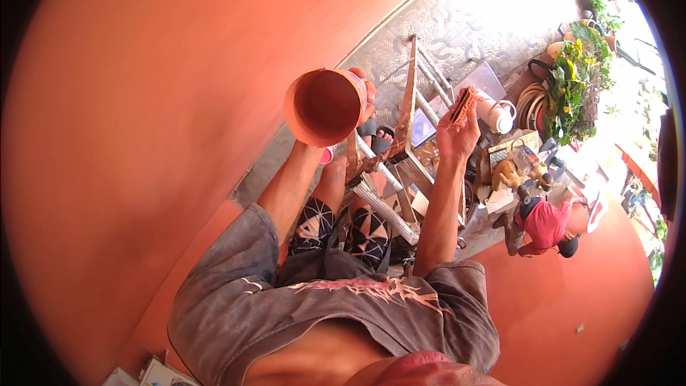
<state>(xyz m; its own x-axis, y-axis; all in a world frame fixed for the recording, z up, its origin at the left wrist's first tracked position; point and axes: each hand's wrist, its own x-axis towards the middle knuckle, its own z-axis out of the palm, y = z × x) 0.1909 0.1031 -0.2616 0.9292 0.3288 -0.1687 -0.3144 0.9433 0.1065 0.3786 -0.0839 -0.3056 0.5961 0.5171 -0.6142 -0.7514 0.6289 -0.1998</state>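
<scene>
My left hand [367, 93] is closed round an orange-coated round paint pot [323, 107], its mouth facing me and its inside dark reddish brown. Fingers show along the pot's right side; the rest of that hand is behind it. Raised to the right, my right hand [459, 134] grips what looks like a paintbrush [464, 106], caked in orange, with a dark edge. Neither the pot nor the brush touches the orange wall [179, 78], which curves along my left. Below and between my arms stands a paint-spattered wooden stepladder [404, 143].
At the right, a person [547, 225] in a pink shirt bends over. Nearby are a white and pink jug [498, 116], a coiled hose [531, 106] and flowering plants [577, 86]. Patterned paving [457, 36] runs beyond the ladder. A small pink-rimmed container [327, 156] shows beside my left forearm.
</scene>
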